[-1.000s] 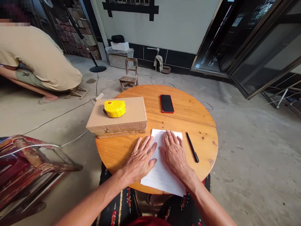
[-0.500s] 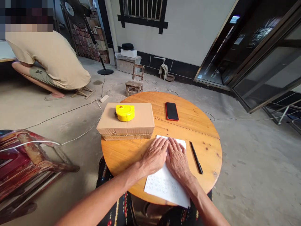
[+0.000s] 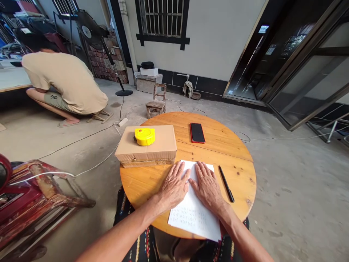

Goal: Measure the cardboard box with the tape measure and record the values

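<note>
A white sheet of paper lies on the round wooden table, its lower end reaching past the near edge. Rows of small handwritten marks cover its lower part. My left hand rests flat on the sheet's left side, partly over the wood, fingers stretched out. On the right side of the paper lies my right hand, also flat with its thumb spread inward. A narrow strip of paper shows between the hands. Just right of my right hand is a black pen.
A cardboard box with a yellow tape measure on top stands at the table's left. Farther back lies a phone in a red case. Beyond are a small wooden chair, floor cables and a crouching person at left.
My hands have moved apart, the left one shifting left, so more of the paper shows between them. The camera view has tilted up slightly.
</note>
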Demonstrator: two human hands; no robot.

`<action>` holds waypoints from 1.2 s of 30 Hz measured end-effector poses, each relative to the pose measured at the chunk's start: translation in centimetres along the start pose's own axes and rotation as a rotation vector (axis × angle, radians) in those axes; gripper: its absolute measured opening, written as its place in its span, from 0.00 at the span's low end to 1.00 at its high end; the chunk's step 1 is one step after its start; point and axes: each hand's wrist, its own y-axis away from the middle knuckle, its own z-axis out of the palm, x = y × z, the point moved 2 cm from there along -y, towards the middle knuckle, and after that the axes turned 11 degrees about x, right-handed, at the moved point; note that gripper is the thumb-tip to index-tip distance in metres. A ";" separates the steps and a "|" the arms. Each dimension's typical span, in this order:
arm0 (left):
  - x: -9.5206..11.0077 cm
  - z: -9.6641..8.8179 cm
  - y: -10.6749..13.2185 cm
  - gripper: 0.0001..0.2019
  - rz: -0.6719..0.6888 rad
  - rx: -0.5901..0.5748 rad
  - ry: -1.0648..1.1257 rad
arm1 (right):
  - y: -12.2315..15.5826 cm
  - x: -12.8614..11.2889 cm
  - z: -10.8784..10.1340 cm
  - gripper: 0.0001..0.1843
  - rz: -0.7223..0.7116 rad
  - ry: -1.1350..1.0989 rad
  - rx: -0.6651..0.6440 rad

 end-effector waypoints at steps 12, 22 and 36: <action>0.5 0.7 -0.5 0.25 -0.054 0.023 -0.006 | 4.8 6.8 -4.2 0.16 0.297 0.231 0.056; 2.0 -1.6 0.4 0.25 -0.047 0.094 0.049 | 4.8 7.5 -4.0 0.12 0.401 0.049 0.125; 2.7 0.2 -0.1 0.28 0.050 -0.092 0.103 | 0.1 1.0 -1.4 0.13 0.224 0.048 0.144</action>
